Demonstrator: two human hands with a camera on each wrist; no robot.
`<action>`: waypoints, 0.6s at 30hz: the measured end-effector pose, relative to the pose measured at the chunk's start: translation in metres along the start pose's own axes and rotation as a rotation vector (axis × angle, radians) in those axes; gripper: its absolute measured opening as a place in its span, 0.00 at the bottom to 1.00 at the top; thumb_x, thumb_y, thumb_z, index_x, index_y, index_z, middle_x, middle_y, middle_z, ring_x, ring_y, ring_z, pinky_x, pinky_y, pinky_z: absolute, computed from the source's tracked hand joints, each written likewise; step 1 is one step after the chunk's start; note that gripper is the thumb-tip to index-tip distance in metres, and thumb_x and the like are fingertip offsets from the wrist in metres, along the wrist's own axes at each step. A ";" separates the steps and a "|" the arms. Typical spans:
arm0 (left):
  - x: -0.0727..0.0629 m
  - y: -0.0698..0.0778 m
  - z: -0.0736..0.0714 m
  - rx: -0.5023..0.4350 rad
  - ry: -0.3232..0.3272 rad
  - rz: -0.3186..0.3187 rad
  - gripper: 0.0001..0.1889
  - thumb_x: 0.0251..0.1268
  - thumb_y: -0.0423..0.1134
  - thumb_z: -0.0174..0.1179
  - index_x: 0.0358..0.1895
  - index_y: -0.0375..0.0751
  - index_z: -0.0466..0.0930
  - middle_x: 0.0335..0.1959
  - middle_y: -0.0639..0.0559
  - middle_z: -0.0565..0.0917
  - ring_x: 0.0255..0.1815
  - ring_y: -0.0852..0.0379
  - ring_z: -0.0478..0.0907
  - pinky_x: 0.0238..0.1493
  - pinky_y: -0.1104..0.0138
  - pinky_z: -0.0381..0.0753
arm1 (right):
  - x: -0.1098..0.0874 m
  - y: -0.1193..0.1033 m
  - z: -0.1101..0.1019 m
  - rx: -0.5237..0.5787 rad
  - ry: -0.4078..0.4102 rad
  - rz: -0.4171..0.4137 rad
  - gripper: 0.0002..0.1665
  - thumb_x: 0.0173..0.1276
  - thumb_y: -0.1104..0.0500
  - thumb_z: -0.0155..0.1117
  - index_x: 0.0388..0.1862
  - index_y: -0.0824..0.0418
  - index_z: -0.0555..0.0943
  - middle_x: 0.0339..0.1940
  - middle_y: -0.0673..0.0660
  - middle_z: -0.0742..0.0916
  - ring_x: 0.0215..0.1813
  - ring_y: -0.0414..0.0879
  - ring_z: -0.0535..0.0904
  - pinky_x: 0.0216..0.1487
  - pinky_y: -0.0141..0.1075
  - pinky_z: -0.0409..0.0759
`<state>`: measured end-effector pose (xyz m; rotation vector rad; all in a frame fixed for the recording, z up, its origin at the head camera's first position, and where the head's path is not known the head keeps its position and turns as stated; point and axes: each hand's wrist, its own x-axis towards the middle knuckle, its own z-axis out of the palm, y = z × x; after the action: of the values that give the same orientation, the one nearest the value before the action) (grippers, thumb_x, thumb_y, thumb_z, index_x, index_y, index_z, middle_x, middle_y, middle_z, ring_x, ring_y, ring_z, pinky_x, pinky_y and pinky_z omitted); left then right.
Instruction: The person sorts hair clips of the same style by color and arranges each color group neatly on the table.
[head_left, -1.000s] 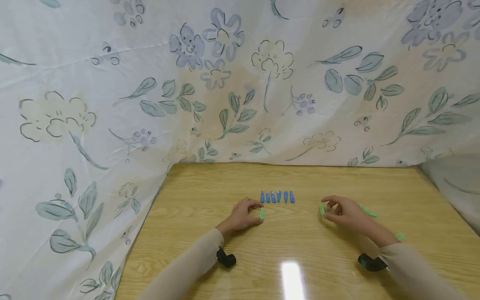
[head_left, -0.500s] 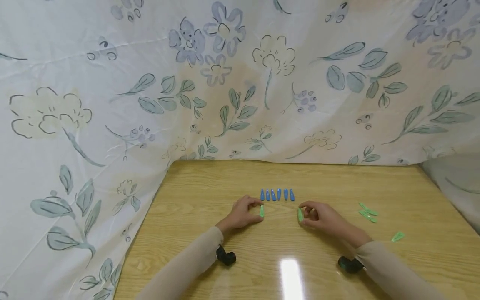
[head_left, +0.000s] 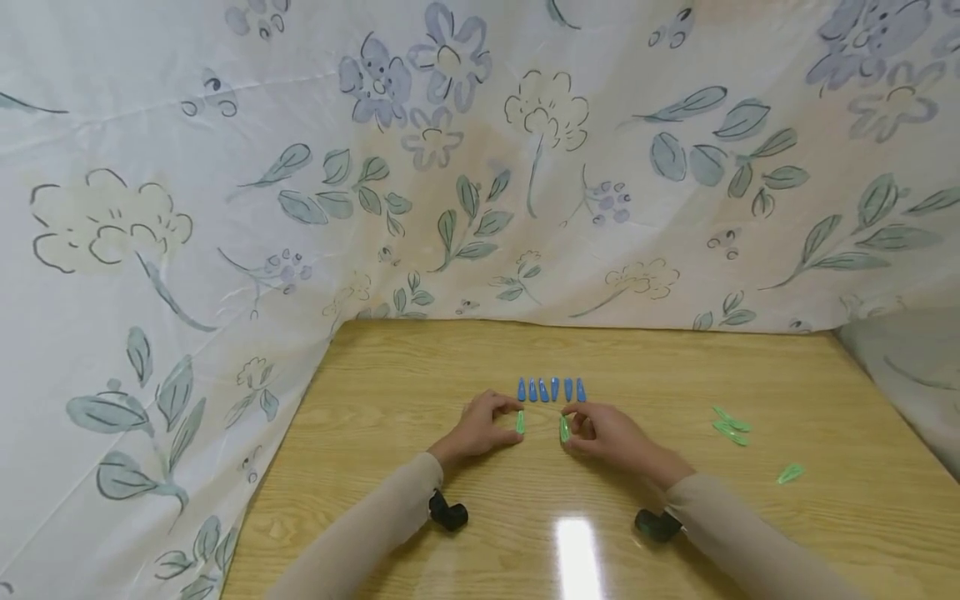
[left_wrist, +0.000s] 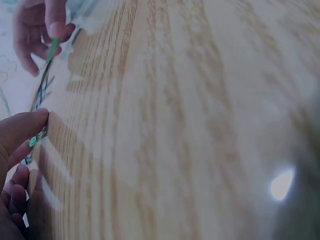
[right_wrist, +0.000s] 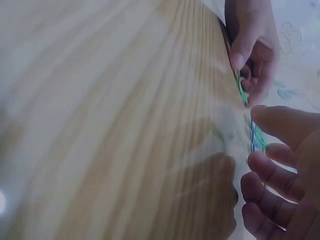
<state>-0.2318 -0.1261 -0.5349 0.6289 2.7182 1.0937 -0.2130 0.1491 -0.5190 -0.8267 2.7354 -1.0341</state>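
Note:
My left hand (head_left: pixel 480 423) pinches a green snap hair clip (head_left: pixel 521 422) end to end between thumb and fingertips, the clip standing lengthwise just below the row of blue hair clips (head_left: pixel 543 390). A short gap to its right, my right hand (head_left: pixel 609 435) pinches a second green hair clip (head_left: pixel 565 428), in the same lengthwise direction. In the left wrist view the green clip in the right hand (left_wrist: pixel 42 25) shows under its thumb. The right wrist view shows the left hand (right_wrist: pixel 255 50) with its green clip (right_wrist: pixel 242 89) low at the tabletop.
Two loose green hair clips (head_left: pixel 731 432) lie close together on the wooden table (head_left: pixel 420 358) at the right, with another green clip (head_left: pixel 790 473) nearer the front. A flowered cloth (head_left: pixel 480 208) hangs behind and to the left. Light glares (head_left: pixel 577 550) on the front tabletop.
My right hand has carried its green clip leftward from the right side to beside the left hand's clip, uncovering the loose green clips. The left hand has stayed in place.

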 end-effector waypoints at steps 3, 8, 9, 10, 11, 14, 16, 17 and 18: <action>0.000 -0.002 0.001 0.006 0.003 0.012 0.24 0.59 0.46 0.73 0.59 0.50 0.83 0.52 0.51 0.80 0.50 0.56 0.72 0.55 0.55 0.62 | 0.007 -0.006 0.006 -0.018 -0.010 0.021 0.29 0.64 0.54 0.73 0.61 0.64 0.79 0.38 0.48 0.86 0.29 0.32 0.73 0.36 0.30 0.73; 0.002 -0.004 0.002 -0.002 0.002 0.007 0.25 0.57 0.47 0.74 0.59 0.50 0.84 0.53 0.51 0.80 0.51 0.56 0.73 0.56 0.56 0.62 | 0.019 -0.013 0.016 -0.048 -0.021 0.074 0.30 0.64 0.52 0.72 0.63 0.60 0.79 0.40 0.46 0.86 0.36 0.34 0.77 0.42 0.35 0.76; 0.002 -0.004 0.001 -0.001 0.000 0.002 0.25 0.57 0.47 0.74 0.59 0.50 0.84 0.53 0.51 0.80 0.52 0.56 0.73 0.56 0.56 0.62 | 0.021 -0.015 0.018 -0.051 -0.018 0.081 0.29 0.64 0.52 0.72 0.63 0.60 0.79 0.41 0.46 0.87 0.37 0.35 0.78 0.44 0.36 0.77; 0.002 -0.004 0.001 -0.002 -0.002 -0.001 0.25 0.57 0.47 0.74 0.60 0.50 0.83 0.53 0.51 0.80 0.52 0.56 0.73 0.56 0.56 0.62 | 0.023 -0.016 0.020 -0.061 -0.016 0.087 0.29 0.64 0.52 0.72 0.63 0.59 0.79 0.41 0.46 0.87 0.39 0.36 0.79 0.45 0.38 0.78; 0.003 -0.004 0.001 -0.007 -0.002 -0.003 0.25 0.57 0.47 0.74 0.60 0.51 0.83 0.53 0.51 0.80 0.51 0.56 0.73 0.56 0.56 0.62 | 0.026 -0.017 0.021 -0.067 -0.012 0.092 0.29 0.64 0.52 0.72 0.63 0.59 0.79 0.41 0.46 0.87 0.40 0.36 0.79 0.45 0.39 0.78; 0.004 -0.004 0.000 -0.002 0.000 0.001 0.25 0.57 0.47 0.74 0.60 0.50 0.83 0.52 0.51 0.80 0.50 0.56 0.73 0.54 0.58 0.62 | 0.032 -0.022 0.024 -0.081 0.007 0.096 0.28 0.64 0.53 0.72 0.61 0.59 0.80 0.41 0.46 0.87 0.42 0.38 0.80 0.47 0.41 0.79; 0.004 -0.005 -0.001 -0.003 0.000 0.004 0.25 0.57 0.46 0.74 0.60 0.50 0.83 0.52 0.51 0.80 0.50 0.56 0.73 0.53 0.58 0.62 | 0.035 -0.025 0.026 -0.089 0.018 0.095 0.27 0.63 0.53 0.72 0.61 0.58 0.81 0.40 0.46 0.87 0.42 0.38 0.81 0.46 0.41 0.80; 0.004 -0.004 -0.001 -0.005 0.000 0.004 0.25 0.58 0.46 0.74 0.60 0.50 0.83 0.52 0.50 0.80 0.50 0.56 0.73 0.53 0.58 0.62 | 0.037 -0.026 0.027 -0.088 0.022 0.096 0.27 0.63 0.53 0.73 0.61 0.59 0.81 0.40 0.46 0.87 0.42 0.38 0.80 0.45 0.41 0.80; 0.005 -0.004 -0.002 -0.006 -0.003 0.001 0.25 0.58 0.46 0.74 0.60 0.50 0.83 0.52 0.50 0.80 0.50 0.56 0.73 0.53 0.58 0.62 | 0.038 -0.026 0.027 -0.087 0.025 0.097 0.27 0.63 0.53 0.73 0.60 0.59 0.81 0.39 0.47 0.87 0.42 0.38 0.80 0.45 0.40 0.80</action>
<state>-0.2379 -0.1279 -0.5364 0.6302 2.7116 1.1003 -0.2260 0.0967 -0.5194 -0.6891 2.8277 -0.9190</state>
